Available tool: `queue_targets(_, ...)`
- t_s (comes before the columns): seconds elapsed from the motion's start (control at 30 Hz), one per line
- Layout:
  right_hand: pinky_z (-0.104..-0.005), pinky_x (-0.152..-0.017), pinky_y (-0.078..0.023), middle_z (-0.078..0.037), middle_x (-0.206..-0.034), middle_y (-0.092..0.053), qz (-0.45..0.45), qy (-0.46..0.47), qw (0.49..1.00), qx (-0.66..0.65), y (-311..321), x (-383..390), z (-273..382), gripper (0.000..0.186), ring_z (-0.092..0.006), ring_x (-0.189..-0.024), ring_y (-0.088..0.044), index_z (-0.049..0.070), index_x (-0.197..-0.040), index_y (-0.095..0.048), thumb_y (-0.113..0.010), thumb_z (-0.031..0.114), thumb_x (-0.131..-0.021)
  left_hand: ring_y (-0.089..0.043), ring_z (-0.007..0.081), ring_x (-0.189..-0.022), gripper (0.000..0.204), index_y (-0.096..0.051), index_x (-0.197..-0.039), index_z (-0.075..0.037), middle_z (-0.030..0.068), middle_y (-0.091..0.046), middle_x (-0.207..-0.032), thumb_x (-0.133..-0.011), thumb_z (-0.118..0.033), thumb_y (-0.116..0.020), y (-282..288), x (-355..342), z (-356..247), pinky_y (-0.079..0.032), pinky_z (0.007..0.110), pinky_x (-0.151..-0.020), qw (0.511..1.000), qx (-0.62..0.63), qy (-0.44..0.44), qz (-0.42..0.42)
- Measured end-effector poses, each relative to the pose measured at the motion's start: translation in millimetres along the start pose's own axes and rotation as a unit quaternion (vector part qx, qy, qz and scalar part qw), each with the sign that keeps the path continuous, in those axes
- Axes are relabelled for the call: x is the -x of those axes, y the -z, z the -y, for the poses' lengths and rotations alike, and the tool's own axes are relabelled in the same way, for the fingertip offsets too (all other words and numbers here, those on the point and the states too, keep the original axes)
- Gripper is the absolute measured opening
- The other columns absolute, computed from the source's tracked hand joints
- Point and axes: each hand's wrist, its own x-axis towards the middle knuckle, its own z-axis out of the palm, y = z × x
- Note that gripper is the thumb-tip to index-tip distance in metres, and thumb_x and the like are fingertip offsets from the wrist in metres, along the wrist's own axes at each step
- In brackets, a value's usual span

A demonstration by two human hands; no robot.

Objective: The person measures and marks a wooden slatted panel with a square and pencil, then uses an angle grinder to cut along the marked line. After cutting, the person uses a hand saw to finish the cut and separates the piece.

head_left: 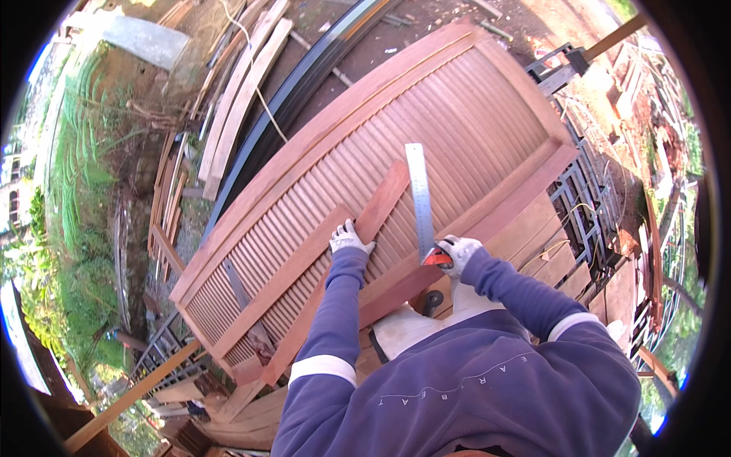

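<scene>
A slatted wooden panel with a broad frame point(518, 84) lies below me. Two narrow loose boards, one on the left point(274, 283) and one on the right point(384, 196), lie diagonally across its slats. My left hand point(349, 238), in a light work glove, has its fingers curled on these boards near their upper part, gripping one. My gloved right hand point(457, 253) is closed on a red-and-black tool point(437, 257) at the panel's near frame rail. From there a steel rule or square blade point(419, 190) extends up over the slats.
Long dark beams point(278, 107) and stacked planks point(236, 114) lie beyond the panel on the left. Metal frames point(582, 206) stand to the right, with more boards point(533, 236) beneath the panel's near side. Green netting and plants point(84, 228) are at far left.
</scene>
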Motion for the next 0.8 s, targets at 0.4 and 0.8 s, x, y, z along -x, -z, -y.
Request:
queue_targets(0.4,-0.0399,-0.083,-0.054,-0.008,-0.115,-0.060,-0.292,0.101,0.942,0.132,159,100,75,0.049,-0.0276,-0.096,-0.064,0.019,-0.127,-0.061,-0.070,0.025,-0.078,-0.066,0.0376,-0.103,0.089,-0.052,-0.124,-0.007,0.0200,-0.068,-0.111,-0.060,-0.058,-0.086,184,150,-62,-0.054,0.042,-0.086,0.960,0.216,-0.169,-0.063)
queue_targets(0.8,-0.0360,-0.070,-0.055,-0.006,-0.112,-0.060,-0.300,0.175,0.855,0.385,294,116,180,0.043,-0.0212,-0.086,-0.066,0.016,-0.129,-0.059,-0.055,0.018,-0.086,-0.062,0.0148,-0.100,0.038,-0.056,-0.124,0.000,0.0084,-0.067,-0.109,-0.088,-0.009,-0.067,264,217,-73,-0.050,0.030,-0.085,0.759,0.518,-0.388,-0.076)
